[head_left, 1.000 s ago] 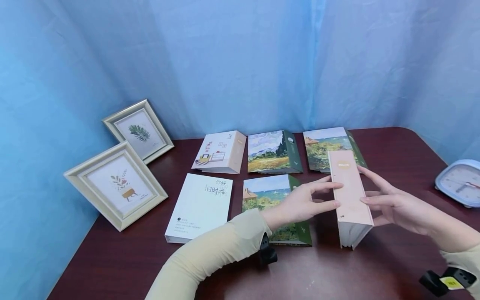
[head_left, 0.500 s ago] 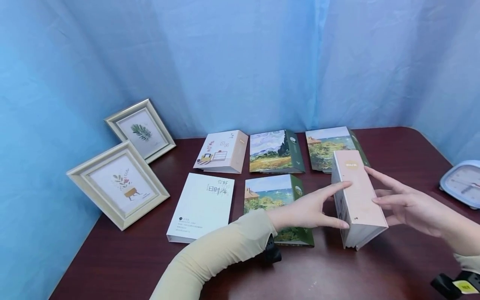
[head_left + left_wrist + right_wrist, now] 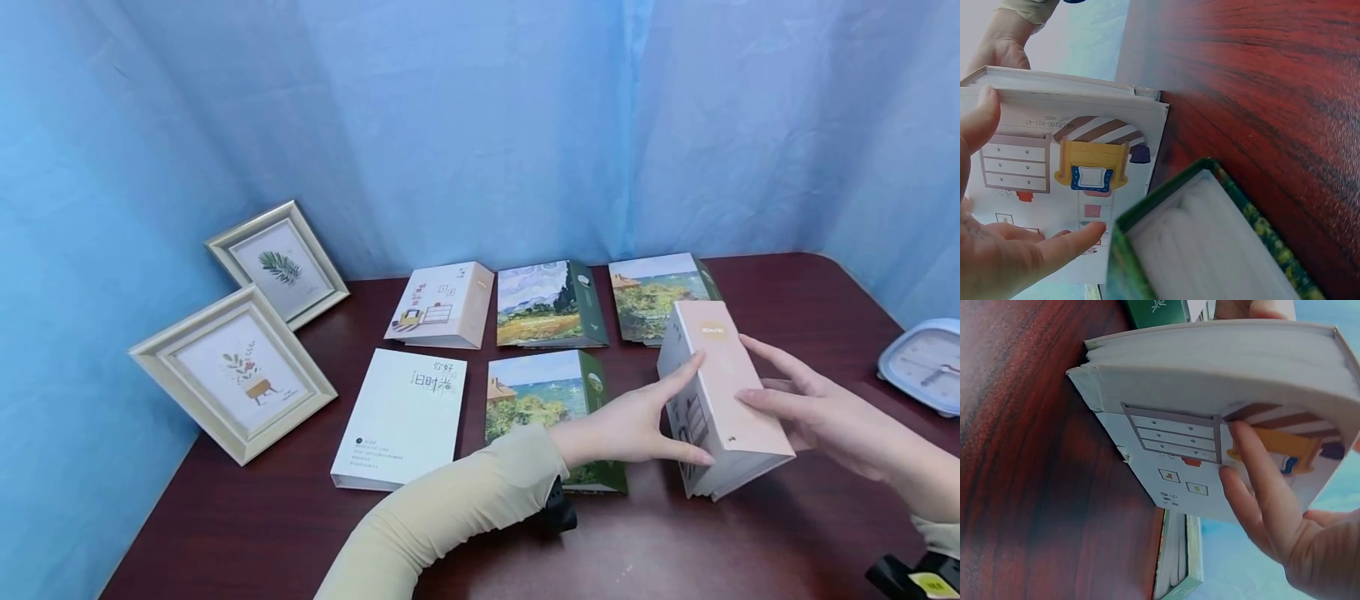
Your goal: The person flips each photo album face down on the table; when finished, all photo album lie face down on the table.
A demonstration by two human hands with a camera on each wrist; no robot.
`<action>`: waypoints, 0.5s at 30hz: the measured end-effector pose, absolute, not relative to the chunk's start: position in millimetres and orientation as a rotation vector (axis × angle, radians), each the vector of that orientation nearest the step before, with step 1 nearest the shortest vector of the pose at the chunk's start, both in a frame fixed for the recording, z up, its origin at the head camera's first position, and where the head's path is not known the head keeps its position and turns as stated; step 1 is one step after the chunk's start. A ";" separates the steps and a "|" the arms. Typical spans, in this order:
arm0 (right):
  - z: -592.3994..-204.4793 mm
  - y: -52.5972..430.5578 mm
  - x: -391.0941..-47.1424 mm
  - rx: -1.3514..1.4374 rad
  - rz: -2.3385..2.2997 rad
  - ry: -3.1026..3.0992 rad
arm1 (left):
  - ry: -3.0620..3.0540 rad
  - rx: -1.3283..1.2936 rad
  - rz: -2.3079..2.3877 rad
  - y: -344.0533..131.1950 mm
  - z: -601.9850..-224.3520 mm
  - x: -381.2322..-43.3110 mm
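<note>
A thick photo album (image 3: 729, 379) with a pink spine stands on its opening edge at the table's right side, spine up and tilted. My left hand (image 3: 626, 423) holds its left side, the index finger at the spine's edge and the thumb near the lower corner. On the other side my right hand (image 3: 836, 417) holds it, thumb on the spine and fingers against the cover. In the left wrist view the white cover (image 3: 1041, 219) shows a drawn armchair and drawers. The right wrist view shows fingers (image 3: 1266, 469) spread on the opposite cover, with the white page block alongside.
A green landscape album (image 3: 536, 392) lies just left of the left hand, beside a white album (image 3: 401, 417). Behind are a pink album (image 3: 442, 304), a wheatfield album (image 3: 543, 304) and a seaside album (image 3: 652, 292). Two picture frames (image 3: 232, 371) stand left; a blue clock (image 3: 922, 367) stands right.
The upright album has turned and leaned, its spine swinging right so that more of its left cover shows. Both hands have shifted slightly right with it.
</note>
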State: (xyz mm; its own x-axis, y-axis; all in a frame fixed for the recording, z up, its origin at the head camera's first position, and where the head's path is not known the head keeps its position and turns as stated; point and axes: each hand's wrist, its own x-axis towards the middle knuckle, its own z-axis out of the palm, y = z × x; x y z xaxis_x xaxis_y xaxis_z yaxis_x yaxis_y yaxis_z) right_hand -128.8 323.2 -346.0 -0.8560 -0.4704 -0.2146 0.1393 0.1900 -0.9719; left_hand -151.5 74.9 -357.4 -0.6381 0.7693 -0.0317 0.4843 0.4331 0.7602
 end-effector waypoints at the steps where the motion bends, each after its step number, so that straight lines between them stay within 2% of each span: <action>1: -344.4 321.1 -127.6 -0.264 -1.661 2.076 | 2.321 1.064 1.039 75.4 -357.9 -151.5; 10: -339.5 318.9 -124.0 -0.157 -1.530 2.281 | 2.366 1.152 0.873 81.3 -360.0 -154.1; 15: -338.6 325.7 -125.6 -0.122 -1.493 2.269 | 2.427 1.217 0.627 89.1 -360.6 -153.8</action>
